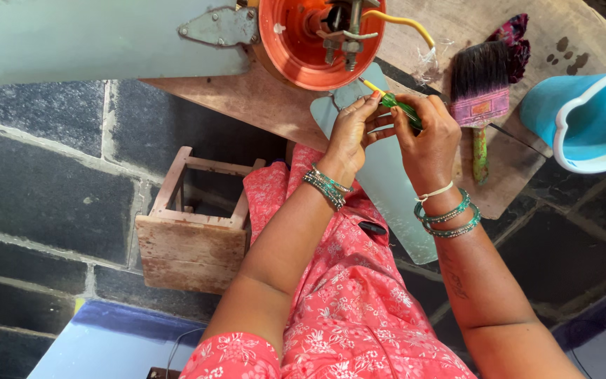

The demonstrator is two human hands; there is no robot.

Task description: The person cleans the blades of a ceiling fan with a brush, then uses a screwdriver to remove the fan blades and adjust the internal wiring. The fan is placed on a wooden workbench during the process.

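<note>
Both hands (394, 130) on a green-handled screwdriver (400, 109) beside orange fan housing (296, 49)

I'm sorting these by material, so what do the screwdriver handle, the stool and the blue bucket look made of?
Screwdriver handle, gripped in the right hand: likely plastic, translucent green and glossy. Stool: bare wood, visible grain, worn unpainted planks. Bucket: probably plastic, smooth blue walls with a moulded white rim.

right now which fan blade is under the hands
The pale blade running toward the lap, beneath the left hand and right hand; the other blade points left.
</note>
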